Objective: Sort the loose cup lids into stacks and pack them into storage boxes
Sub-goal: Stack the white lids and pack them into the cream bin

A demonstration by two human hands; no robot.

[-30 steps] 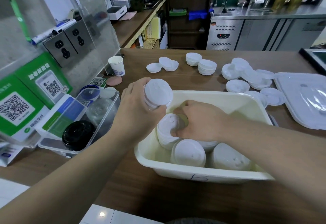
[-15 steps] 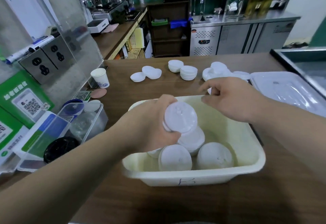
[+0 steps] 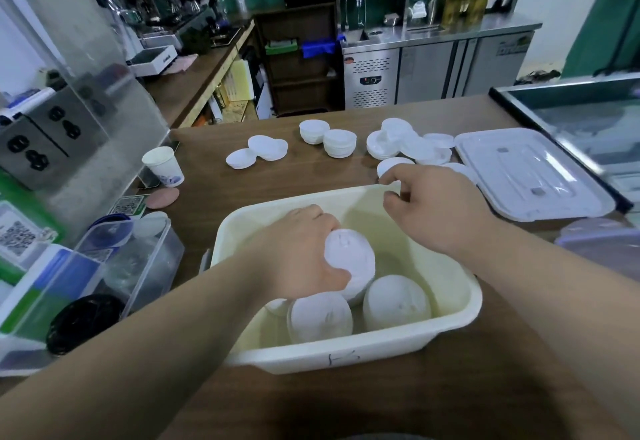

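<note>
Wooden counter (image 3: pixel 311 176), lid stack (image 3: pixel 349 263) gripped by left hand (image 3: pixel 298 249), inside cream tub (image 3: pixel 346 353)

**Bare hands, bare forearms**

The left hand (image 3: pixel 304 249) and the right hand (image 3: pixel 436 207) are both bare, with creased knuckles and short nails. Behind each wrist a bare forearm runs back to the edge of the view: the left forearm (image 3: pixel 156 353) and the right forearm (image 3: pixel 554 301) (the latter blurs near the corner). Below the hands, between the forearms, shows a dark grey strip (image 3: pixel 363 436); whether it is clothing cannot be told.
</note>
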